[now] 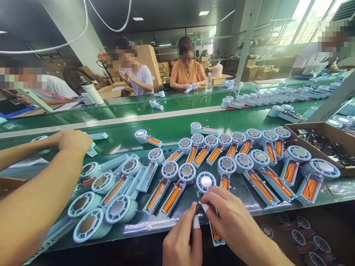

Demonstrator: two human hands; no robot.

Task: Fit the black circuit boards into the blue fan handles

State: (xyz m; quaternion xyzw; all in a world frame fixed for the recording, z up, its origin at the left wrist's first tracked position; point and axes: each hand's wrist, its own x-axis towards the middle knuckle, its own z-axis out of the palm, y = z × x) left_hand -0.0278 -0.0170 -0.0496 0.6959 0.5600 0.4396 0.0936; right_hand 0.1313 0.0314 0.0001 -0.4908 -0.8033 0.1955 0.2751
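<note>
A light-blue handheld fan (206, 181) with an orange battery in its handle lies over the bench's front edge, its handle pointing down toward me. Over the fan's neck, my left hand (184, 236) is closed in a pinch, with a white cover on a finger. My right hand (235, 218) pinches at the same spot from the right and also has a white finger cover. The fingertips nearly meet; what small part they grip is too hidden to name. Around them lie several similar fans (187, 172) with open handles, orange batteries and thin red and black wires.
A co-worker's arms (55, 173) reach in from the left over more fans. A cardboard box (318, 129) of small dark parts stands at the right. Behind runs a green conveyor belt (172, 122); people sit across it. More fans (305, 236) lie below the bench at right.
</note>
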